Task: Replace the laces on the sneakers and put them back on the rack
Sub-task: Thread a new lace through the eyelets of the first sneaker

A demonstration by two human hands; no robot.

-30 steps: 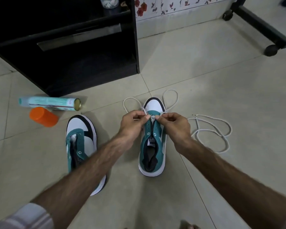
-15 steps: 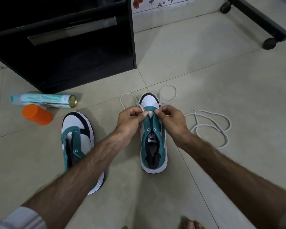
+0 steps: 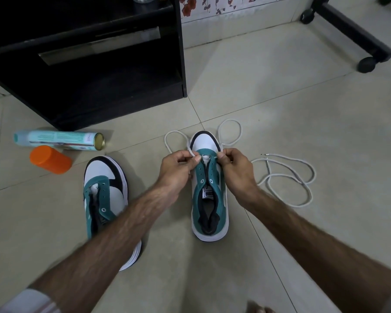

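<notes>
On the floor, left hand (image 3: 178,164) and right hand (image 3: 234,162) pinch a lace (image 3: 231,132) at the sneaker (image 3: 209,199)'s lowest eyelets; crossing upward likely comes next.

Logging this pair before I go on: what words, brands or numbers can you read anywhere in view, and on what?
"PUMA": on the white tongue label of the right-hand sneaker, seen upside down and only just legible.
Spray can lying on the floor: printed text on its pale green side, too small and blurred to read.
Orange cap, other sneaker, black rack: no text visible.
</notes>
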